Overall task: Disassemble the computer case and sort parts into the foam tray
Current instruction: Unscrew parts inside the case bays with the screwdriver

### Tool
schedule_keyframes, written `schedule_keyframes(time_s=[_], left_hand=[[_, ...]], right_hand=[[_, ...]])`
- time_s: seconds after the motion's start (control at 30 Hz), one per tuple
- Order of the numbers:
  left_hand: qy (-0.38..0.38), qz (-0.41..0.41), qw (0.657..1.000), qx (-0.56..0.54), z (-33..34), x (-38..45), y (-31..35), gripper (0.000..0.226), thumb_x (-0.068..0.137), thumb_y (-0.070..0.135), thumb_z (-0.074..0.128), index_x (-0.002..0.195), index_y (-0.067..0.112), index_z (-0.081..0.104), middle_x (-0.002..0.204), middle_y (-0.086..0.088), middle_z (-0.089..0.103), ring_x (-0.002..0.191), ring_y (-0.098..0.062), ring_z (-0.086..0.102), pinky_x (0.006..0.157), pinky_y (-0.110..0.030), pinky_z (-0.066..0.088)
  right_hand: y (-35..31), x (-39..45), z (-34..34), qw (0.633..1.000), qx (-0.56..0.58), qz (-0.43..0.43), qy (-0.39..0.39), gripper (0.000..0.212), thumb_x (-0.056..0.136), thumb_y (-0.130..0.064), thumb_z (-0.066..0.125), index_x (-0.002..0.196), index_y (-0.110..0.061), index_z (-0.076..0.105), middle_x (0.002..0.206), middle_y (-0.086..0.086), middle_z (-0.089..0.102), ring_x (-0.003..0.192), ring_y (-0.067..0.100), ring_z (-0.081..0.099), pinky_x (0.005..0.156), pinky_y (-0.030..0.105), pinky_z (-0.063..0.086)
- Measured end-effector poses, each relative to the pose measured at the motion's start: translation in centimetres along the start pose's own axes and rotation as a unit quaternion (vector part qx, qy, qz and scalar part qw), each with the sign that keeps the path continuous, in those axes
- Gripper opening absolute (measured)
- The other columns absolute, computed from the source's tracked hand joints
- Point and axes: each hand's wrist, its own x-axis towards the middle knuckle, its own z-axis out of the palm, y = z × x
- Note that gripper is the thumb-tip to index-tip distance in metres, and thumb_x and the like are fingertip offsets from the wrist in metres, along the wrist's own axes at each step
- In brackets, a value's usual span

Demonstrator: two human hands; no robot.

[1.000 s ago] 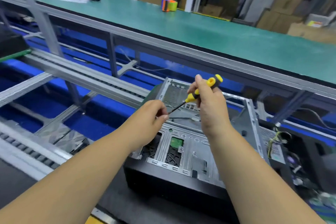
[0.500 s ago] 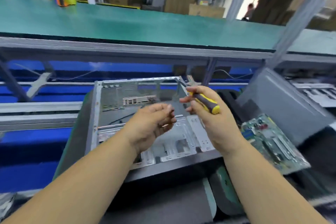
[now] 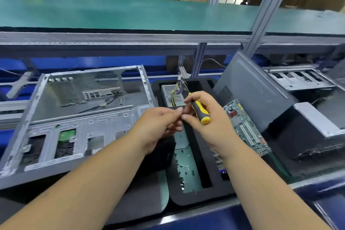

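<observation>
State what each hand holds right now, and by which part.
The right hand grips the screwdriver by its yellow-and-black handle. The left hand has its fingertips pinched together; whether something small sits between them cannot be told.

Case (image 3: 78,117): left of the foam tray (image 3: 188,199), touching it.
Motherboard (image 3: 244,127): at the tray's right.
Power supply (image 3: 170,93): in its far compartment.
My hands: above the tray.
</observation>
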Motion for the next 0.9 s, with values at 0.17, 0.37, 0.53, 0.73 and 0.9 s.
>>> schedule_keyframes(time_s=[0.17,0.37,0.53,0.73,0.9], left_hand=[[0.112,0.075,0.976,0.171,1.3,1.2,-0.8,0.016,0.094,0.032,0.06,0.089,0.027,0.074,0.074,0.01,0.072,0.072,-0.006,0.07,0.077,-0.034,0.055],[0.18,0.108,0.962,0.174,-0.5,0.2,-0.4,0.023,0.096,0.016,0.058,0.086,0.028,0.075,0.075,0.008,0.069,0.072,-0.007,0.068,0.071,-0.018,0.05],[0.223,0.112,0.952,0.179,-4.3,-2.2,0.0,0.021,0.095,0.015,0.058,0.091,0.026,0.075,0.076,0.008,0.068,0.076,-0.007,0.068,0.072,-0.018,0.05],[0.309,0.12,0.923,0.193,-10.8,-6.5,1.2,0.019,0.094,0.012,0.06,0.094,0.024,0.074,0.081,0.002,0.068,0.071,-0.003,0.062,0.066,-0.01,0.046],[0.386,0.118,0.888,0.219,-18.0,-10.4,2.0,0.017,0.093,0.014,0.061,0.099,0.025,0.073,0.083,0.009,0.066,0.068,0.005,0.057,0.059,-0.003,0.042]], right_hand=[[4.5,-1.2,-3.3,0.996,-0.065,0.054,-0.014,0.037,0.086,-0.006,0.07,0.104,-0.035,0.057,0.089,-0.011,0.065,0.085,0.007,0.063,0.075,0.013,0.048],[9.3,-0.8,-3.0,0.979,-0.115,0.137,-0.101,0.031,0.091,-0.013,0.065,0.101,-0.041,0.056,0.094,-0.017,0.067,0.089,0.004,0.064,0.081,0.035,0.056],[8.5,2.3,-0.7,0.989,-0.076,0.116,-0.05,0.018,0.093,-0.031,0.064,0.104,-0.044,0.057,0.104,-0.023,0.065,0.09,0.002,0.063,0.068,0.018,0.052],[2.9,6.5,5.6,0.998,0.041,0.041,-0.031,0.016,0.097,-0.028,0.058,0.1,-0.043,0.059,0.087,-0.009,0.071,0.077,0.012,0.065,0.071,0.031,0.053],[-1.1,8.4,12.6,0.993,0.065,0.019,-0.093,0.024,0.101,-0.022,0.053,0.108,-0.044,0.06,0.091,-0.012,0.073,0.077,0.016,0.07,0.075,0.04,0.057]])
